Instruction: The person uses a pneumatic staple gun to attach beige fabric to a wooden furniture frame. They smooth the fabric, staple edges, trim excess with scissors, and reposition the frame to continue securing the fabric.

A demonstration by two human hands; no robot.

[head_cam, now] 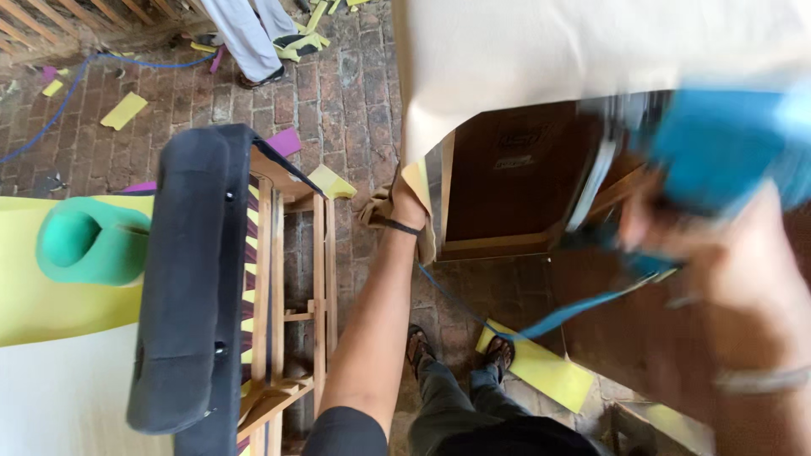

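Both grips closed: left hand [404,201] pinches cream fabric [541,59], right hand [676,228] clasps blue tool [726,148].

- The cream sheet [524,59] at far right looks like matt, smooth cloth or leatherette; which one cannot be told.
- The left hand [404,203] grips its edge.
- The tool [718,152] in the right hand [676,232] is blue plastic with a metal part, blurred.
- The chair frame [279,279] is bare, pale wood.
- Its padding [190,270] is matt black cloth.
- The roll [89,241] at left is green foam.
- The floor [338,93] is rough brick.
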